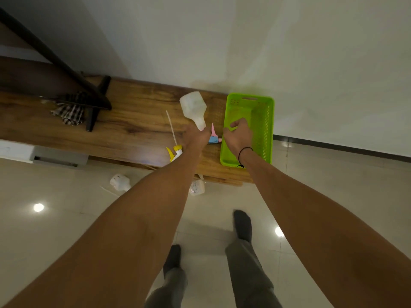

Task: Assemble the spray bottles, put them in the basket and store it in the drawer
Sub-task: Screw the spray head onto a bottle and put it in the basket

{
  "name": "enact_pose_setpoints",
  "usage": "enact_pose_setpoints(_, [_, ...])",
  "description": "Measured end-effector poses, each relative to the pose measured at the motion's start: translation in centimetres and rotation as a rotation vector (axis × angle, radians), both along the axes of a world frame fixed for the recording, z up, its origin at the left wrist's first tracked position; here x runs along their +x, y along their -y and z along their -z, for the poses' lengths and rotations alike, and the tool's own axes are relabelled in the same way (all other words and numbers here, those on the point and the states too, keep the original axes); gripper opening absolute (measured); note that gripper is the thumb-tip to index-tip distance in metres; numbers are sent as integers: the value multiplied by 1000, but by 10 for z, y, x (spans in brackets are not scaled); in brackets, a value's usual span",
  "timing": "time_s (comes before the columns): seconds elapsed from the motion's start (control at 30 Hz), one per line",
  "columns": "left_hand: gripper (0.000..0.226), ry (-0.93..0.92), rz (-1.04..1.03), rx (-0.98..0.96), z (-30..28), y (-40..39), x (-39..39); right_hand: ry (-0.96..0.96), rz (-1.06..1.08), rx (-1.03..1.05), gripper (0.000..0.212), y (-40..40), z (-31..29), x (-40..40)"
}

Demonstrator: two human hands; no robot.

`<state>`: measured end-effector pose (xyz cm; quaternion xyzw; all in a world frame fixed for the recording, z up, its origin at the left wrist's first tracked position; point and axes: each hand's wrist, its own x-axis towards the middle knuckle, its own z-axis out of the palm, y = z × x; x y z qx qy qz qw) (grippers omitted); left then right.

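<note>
While both bare arms reach out over a wooden shelf (133, 121) against the wall, the left hand (195, 135) grips the neck of a white plastic bottle (193, 107), which tilts up and away toward the far left with its base in the air. Its fingers are curled around the neck, though the fingertips themselves are hidden behind the hand. The right hand (239, 135) hovers just right of it, over the near left part of a green basket (269, 130); its fingers are loosely bent and slightly apart, thumb toward the left, and I cannot tell whether they touch anything. A black band sits on that wrist.

Between the 2 hands lies a pink and blue spray head (214, 136) on the shelf, just beside the basket's left wall. Nearer, to the left of the left forearm, a yellow and white spray head (175, 152) lies at the shelf's near edge, its thin tube pointing toward the far side.

Nothing shows inside the basket, which stands at the right end of the shelf. On the tiled floor below, 2 more white bottles (120, 182) lie on their sides, 1 partly hidden by the left forearm. At the far left, a checked cloth (70, 113) sits beside a dark stand (97, 101).
</note>
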<state>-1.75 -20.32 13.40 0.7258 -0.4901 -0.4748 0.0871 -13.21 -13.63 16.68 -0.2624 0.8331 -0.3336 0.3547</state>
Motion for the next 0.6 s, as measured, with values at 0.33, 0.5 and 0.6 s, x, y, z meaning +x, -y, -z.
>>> enact_pose_setpoints(0.33, [68, 85, -32, 61, 36, 24, -23, 36, -129, 15, 35, 32, 24, -19])
enact_pose_setpoints(0.5, [56, 80, -53, 44, 46, 32, -21, 45, -174, 50, 40, 33, 39, -25])
enact_pose_setpoints(0.6, [51, 41, -83, 40, 42, 33, -14, 46, -188, 68, 38, 32, 39, -26])
